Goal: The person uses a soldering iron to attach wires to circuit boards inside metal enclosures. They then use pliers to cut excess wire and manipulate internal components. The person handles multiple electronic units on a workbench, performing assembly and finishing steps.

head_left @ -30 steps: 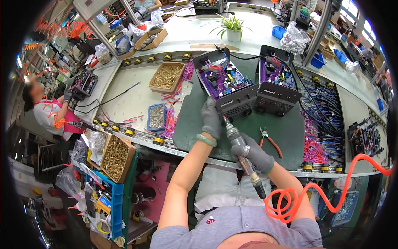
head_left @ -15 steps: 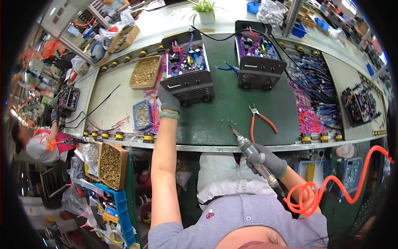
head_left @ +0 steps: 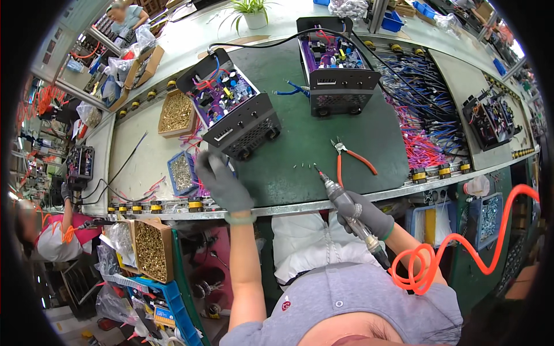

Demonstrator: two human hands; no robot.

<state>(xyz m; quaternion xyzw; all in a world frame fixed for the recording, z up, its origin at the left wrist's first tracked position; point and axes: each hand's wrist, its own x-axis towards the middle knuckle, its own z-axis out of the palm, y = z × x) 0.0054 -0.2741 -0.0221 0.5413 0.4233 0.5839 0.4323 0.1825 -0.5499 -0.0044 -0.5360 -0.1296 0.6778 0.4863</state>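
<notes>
Left hand (head_left: 222, 181), gloved and open, over blue screw tray (head_left: 182, 172) at centre-left; right hand (head_left: 365, 214) gripping pneumatic screwdriver (head_left: 346, 207), lower centre. Best picking one screw cleanly, keeping bit upright.

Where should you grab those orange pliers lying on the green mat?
Grab the orange pliers by the two coated handles, coming down from above. They lie flat on the green mat, with the metal nose toward the back of the bench and the handles spread toward the front edge, nearest the right hand. Squeezing both handles together probably gives the firmest hold.
</notes>
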